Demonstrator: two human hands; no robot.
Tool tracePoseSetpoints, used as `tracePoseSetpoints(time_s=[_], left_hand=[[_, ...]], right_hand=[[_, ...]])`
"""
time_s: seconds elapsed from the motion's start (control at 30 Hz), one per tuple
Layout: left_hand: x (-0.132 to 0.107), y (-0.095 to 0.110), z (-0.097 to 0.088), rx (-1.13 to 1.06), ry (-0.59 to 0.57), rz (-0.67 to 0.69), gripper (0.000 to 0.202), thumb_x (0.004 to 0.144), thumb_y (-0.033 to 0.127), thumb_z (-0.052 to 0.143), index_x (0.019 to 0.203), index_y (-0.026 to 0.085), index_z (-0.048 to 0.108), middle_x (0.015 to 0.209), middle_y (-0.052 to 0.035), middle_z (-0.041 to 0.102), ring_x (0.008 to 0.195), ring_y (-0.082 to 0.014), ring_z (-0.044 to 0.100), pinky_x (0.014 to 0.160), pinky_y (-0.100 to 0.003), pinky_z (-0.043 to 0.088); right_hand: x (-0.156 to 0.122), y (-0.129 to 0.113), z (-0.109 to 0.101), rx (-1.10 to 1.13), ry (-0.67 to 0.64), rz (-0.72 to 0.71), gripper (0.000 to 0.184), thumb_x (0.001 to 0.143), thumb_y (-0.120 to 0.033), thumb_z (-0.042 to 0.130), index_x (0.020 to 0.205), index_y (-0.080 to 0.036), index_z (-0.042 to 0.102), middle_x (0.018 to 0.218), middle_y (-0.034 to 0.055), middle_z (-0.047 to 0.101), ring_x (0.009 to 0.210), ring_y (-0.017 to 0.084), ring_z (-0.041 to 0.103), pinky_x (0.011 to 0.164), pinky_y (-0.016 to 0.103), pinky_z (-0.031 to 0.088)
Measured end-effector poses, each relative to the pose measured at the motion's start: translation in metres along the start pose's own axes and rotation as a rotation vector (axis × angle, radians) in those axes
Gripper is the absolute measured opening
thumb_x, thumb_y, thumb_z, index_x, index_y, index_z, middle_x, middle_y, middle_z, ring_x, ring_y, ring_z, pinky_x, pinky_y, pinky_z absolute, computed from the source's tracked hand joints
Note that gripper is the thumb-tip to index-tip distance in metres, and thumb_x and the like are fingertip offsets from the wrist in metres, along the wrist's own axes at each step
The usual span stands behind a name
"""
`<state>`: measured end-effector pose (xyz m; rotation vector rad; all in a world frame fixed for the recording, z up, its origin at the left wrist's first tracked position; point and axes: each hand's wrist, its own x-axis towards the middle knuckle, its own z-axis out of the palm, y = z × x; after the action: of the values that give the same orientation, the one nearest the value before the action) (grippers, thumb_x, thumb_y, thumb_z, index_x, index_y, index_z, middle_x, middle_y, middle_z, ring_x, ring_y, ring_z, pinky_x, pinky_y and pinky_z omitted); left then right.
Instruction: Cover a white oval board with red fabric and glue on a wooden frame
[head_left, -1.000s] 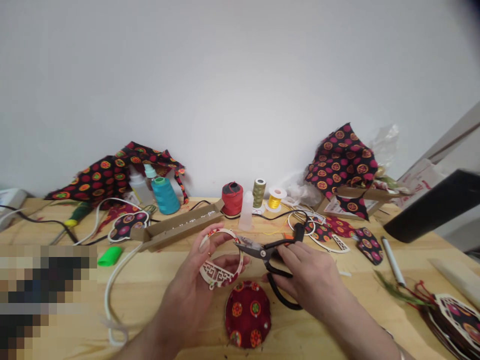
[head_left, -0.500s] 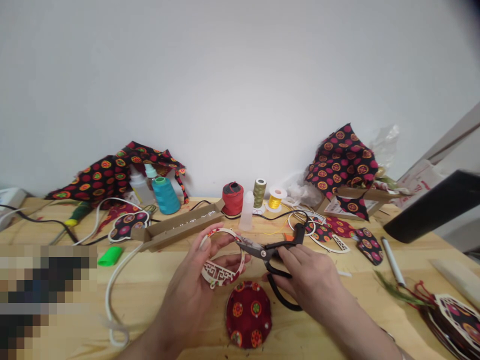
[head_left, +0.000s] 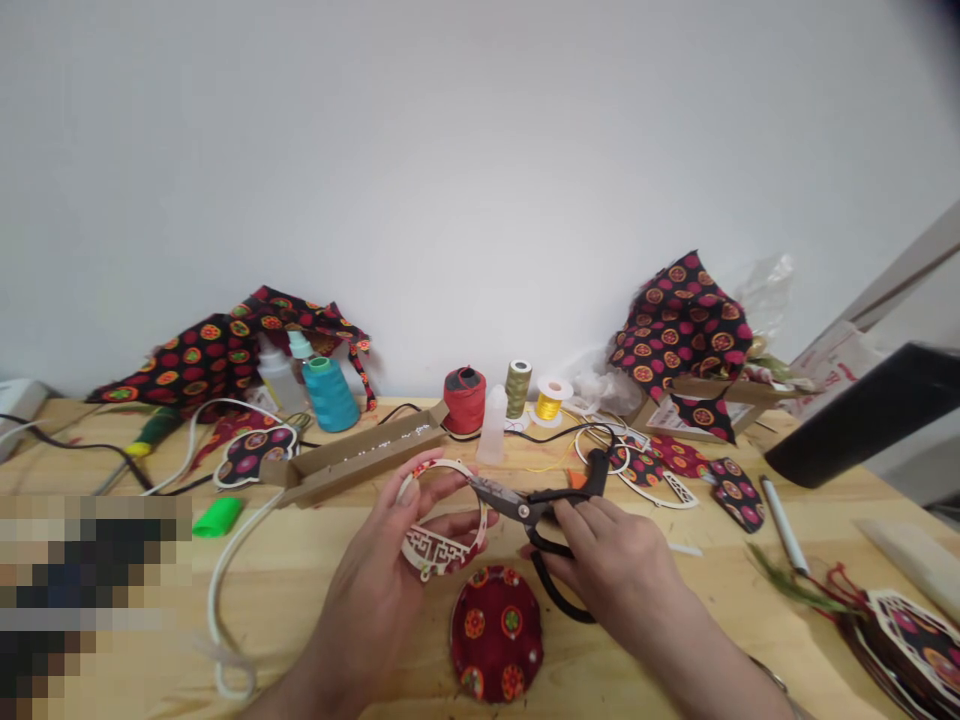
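Note:
My left hand [head_left: 390, 565] grips a pale wooden ring frame [head_left: 442, 515] with a fretwork base and a strip of red patterned fabric along its rim, held just above the table. My right hand [head_left: 611, 565] is closed on black scissors [head_left: 536, 515], whose blades touch the right edge of the ring. A round piece of red patterned fabric [head_left: 496, 632] lies flat on the wooden table [head_left: 315, 590] just below both hands.
Behind the hands sit a long cardboard box [head_left: 352, 458], a teal thread cone [head_left: 328, 392], red [head_left: 464, 399], olive [head_left: 517, 386] and yellow spools [head_left: 550, 399], and a white bottle [head_left: 493, 424]. Patterned fabric heaps [head_left: 682, 325] flank the back. A white cord [head_left: 219, 580] and green cap [head_left: 217, 517] lie left.
Both hands stay almost in place. The scissor blades have shifted slightly along the right edge of the ring, and the view has dropped a little.

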<state>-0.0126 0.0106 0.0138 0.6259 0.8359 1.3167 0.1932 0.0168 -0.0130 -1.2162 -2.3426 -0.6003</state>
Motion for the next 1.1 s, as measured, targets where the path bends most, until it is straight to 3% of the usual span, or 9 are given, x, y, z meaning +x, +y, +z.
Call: tracePoseSetpoints(time_s=[0.17, 0.5, 0.73, 0.97, 1.1], left_hand=[[0.002, 0.000, 0.000, -0.011, -0.010, 0.008, 0.030, 0.087, 0.035, 0.052, 0.116, 0.024, 0.050, 0.110, -0.0078, 0.066, 0.083, -0.0284, 0.070, 0.074, -0.042, 0.054], [-0.001, -0.001, 0.001, 0.001, -0.035, 0.024, 0.026, 0.088, 0.036, 0.049, 0.111, 0.024, 0.052, 0.106, -0.0054, 0.066, 0.082, -0.0267, 0.070, 0.071, -0.038, 0.054], [-0.001, -0.001, 0.001, 0.011, -0.006, 0.044, 0.029, 0.086, 0.040, 0.052, 0.111, 0.023, 0.053, 0.105, -0.0063, 0.066, 0.081, -0.0277, 0.070, 0.066, -0.036, 0.054], [0.002, -0.001, 0.001, -0.023, -0.033, 0.049, 0.032, 0.086, 0.039, 0.054, 0.114, 0.024, 0.053, 0.107, -0.0069, 0.067, 0.082, -0.0259, 0.069, 0.071, -0.036, 0.053], [0.002, -0.002, -0.001, -0.029, -0.070, 0.043, 0.033, 0.088, 0.039, 0.051, 0.116, 0.023, 0.051, 0.106, -0.0089, 0.068, 0.085, -0.0261, 0.069, 0.073, -0.036, 0.053]], right_hand=[[-0.001, -0.001, 0.001, -0.002, 0.014, 0.004, 0.024, 0.084, -0.037, 0.056, 0.082, -0.013, 0.060, 0.064, 0.0060, 0.064, 0.056, 0.020, 0.058, 0.047, 0.031, 0.035], [0.000, 0.000, -0.001, 0.028, 0.008, -0.004, 0.018, 0.083, -0.030, 0.056, 0.079, -0.013, 0.059, 0.062, 0.0066, 0.064, 0.054, 0.020, 0.058, 0.046, 0.029, 0.035], [0.005, 0.001, -0.008, 0.370, -0.219, 0.331, 0.020, 0.075, -0.034, 0.063, 0.066, -0.019, 0.053, 0.060, -0.0006, 0.060, 0.047, 0.011, 0.050, 0.045, 0.021, 0.033], [0.004, 0.000, -0.009, 0.274, -0.003, 0.203, 0.013, 0.071, -0.026, 0.061, 0.081, -0.018, 0.059, 0.072, 0.0041, 0.061, 0.065, 0.018, 0.056, 0.057, 0.026, 0.041], [0.001, 0.004, -0.004, 0.214, 0.023, 0.170, 0.015, 0.075, -0.030, 0.062, 0.081, -0.017, 0.059, 0.074, 0.0051, 0.059, 0.067, 0.018, 0.056, 0.057, 0.027, 0.042]])
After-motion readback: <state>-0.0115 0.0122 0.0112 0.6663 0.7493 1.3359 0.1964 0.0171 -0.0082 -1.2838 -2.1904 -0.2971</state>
